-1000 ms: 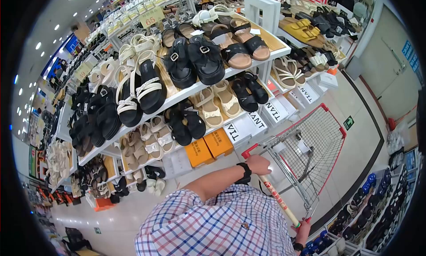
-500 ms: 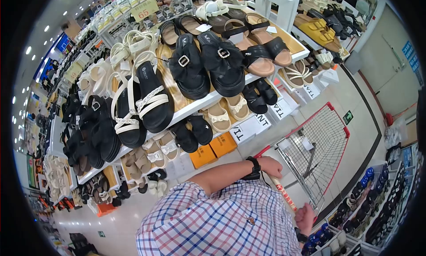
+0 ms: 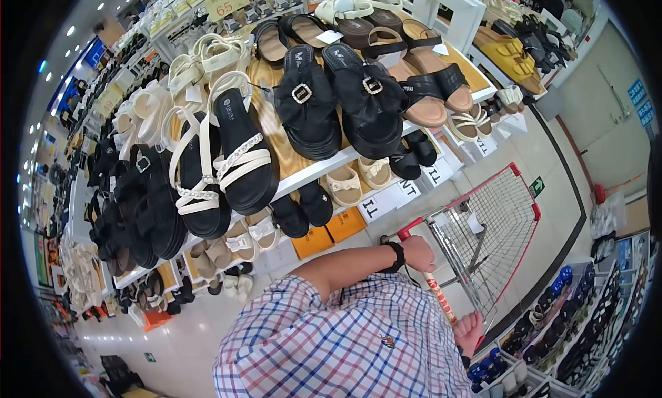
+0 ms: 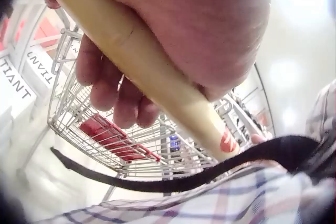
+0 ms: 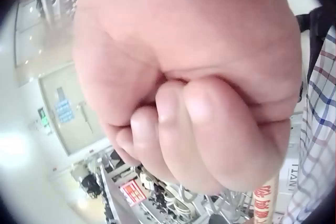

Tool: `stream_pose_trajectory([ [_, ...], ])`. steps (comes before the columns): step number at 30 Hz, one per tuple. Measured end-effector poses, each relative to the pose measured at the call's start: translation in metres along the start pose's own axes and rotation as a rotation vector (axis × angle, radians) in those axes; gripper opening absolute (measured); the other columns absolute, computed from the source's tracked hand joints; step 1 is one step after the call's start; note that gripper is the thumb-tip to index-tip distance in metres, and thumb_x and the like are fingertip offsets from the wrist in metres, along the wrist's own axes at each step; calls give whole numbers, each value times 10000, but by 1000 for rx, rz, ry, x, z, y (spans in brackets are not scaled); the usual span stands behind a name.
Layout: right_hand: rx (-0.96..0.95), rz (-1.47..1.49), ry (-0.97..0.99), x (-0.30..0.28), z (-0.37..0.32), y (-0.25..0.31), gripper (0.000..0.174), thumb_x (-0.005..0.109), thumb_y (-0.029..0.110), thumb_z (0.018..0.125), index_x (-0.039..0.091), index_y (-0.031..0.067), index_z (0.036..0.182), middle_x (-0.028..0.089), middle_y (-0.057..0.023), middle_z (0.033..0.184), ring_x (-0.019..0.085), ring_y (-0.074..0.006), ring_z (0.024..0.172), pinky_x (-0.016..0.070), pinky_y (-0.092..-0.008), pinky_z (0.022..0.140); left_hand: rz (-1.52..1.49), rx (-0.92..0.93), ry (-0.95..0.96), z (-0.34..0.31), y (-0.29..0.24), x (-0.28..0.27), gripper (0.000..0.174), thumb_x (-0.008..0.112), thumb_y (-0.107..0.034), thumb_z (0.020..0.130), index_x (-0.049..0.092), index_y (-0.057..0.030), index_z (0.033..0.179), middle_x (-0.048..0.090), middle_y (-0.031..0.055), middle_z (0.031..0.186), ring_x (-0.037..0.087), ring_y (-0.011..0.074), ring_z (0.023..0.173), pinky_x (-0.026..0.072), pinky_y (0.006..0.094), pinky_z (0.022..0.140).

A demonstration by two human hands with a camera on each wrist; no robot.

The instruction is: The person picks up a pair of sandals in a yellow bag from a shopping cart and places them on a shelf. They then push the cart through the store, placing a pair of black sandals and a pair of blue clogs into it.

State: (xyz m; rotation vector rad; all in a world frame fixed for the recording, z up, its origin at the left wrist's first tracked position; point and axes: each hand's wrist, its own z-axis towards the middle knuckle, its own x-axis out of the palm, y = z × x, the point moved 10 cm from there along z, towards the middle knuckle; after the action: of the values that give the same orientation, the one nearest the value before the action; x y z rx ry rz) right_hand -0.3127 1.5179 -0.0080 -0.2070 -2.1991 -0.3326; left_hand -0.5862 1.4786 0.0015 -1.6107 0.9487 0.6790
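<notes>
The left hand (image 3: 418,253) grips the cart's pale handle (image 3: 439,298) near its red end cap. In the left wrist view the palm (image 4: 205,29) lies over the handle (image 4: 142,69) and the fingers curl beneath it. At the other end of the handle the right hand (image 3: 469,331) is held as a fist. From the right wrist camera this hand (image 5: 194,92) shows its fingers folded into the palm with nothing visible in them; the handle (image 5: 264,203) appears behind it. The wire cart (image 3: 500,215) has a pale paper (image 3: 474,223) in it.
Left of the cart, a display shelf (image 3: 317,169) holds black bow sandals (image 3: 308,112), strappy sandals (image 3: 243,150) and other pairs. White boxes (image 3: 393,199) and orange boxes (image 3: 345,223) stand below. At the right are low shoe racks (image 3: 552,315) and a grey door (image 3: 600,98).
The right hand has come off the handle's far end, risen and closed into a fist. The left hand stays on the handle. The shelf sandals look larger and nearer.
</notes>
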Motion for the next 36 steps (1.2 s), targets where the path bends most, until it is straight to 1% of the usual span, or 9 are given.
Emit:
stream_pose_trajectory([
  [1,-28,22,129,7,-2,2,481,341,382,1035,334,131,624,234,19,514,196,-118,416,191,-277,394,-1,-6,-6,2,2,-1,408,513,-479,828,716,-125,816,688,96,745,657,324,687,501,462,635],
  [4,34,64,212,6,-1,4,483,309,395,1044,357,115,653,264,16,536,228,-128,433,225,-287,415,-17,-6,-43,-1,2,-3,435,498,-485,833,714,-111,782,682,106,732,657,320,686,503,455,640],
  [12,128,-32,150,-13,2,7,492,320,419,1042,423,104,679,311,5,535,301,-131,443,296,-289,425,-59,24,-142,-3,-11,-5,392,560,-468,823,688,-102,764,667,112,707,650,332,680,507,437,607],
  [16,163,-58,149,-13,4,3,487,330,419,1040,435,101,687,338,2,550,329,-134,460,323,-296,441,-81,-6,-111,-1,-7,-8,385,568,-482,817,690,-119,778,672,105,721,652,330,696,507,438,621],
  [27,158,-70,131,-13,5,2,470,360,421,1031,449,106,693,351,5,552,332,-128,466,317,-282,444,-141,-73,8,-1,-3,-6,365,587,-493,801,696,-146,835,691,93,791,658,323,760,506,433,666],
  [31,161,-76,130,-14,5,3,466,372,422,1027,449,106,694,350,4,551,328,-126,463,310,-276,433,-192,-49,36,3,-1,-5,365,592,-481,807,692,-138,881,697,89,824,665,307,756,505,425,668],
  [33,159,-76,111,-16,5,3,467,373,424,1026,448,106,693,349,4,551,327,-126,462,308,-276,429,-397,-30,111,7,1,-3,344,614,-431,822,679,-108,923,695,77,837,663,256,751,498,388,667],
  [34,157,-76,92,-17,5,3,468,374,427,1026,447,106,693,347,3,550,325,-127,461,307,-277,426,-397,-31,109,11,4,-3,344,614,-431,822,679,-108,923,695,77,837,663,256,751,498,388,667],
  [36,162,-80,99,-16,5,3,467,376,428,1025,446,106,694,346,3,552,327,-127,464,310,-279,430,-650,-54,165,14,9,0,307,627,-357,844,663,-73,953,682,59,837,639,203,750,487,350,670],
])
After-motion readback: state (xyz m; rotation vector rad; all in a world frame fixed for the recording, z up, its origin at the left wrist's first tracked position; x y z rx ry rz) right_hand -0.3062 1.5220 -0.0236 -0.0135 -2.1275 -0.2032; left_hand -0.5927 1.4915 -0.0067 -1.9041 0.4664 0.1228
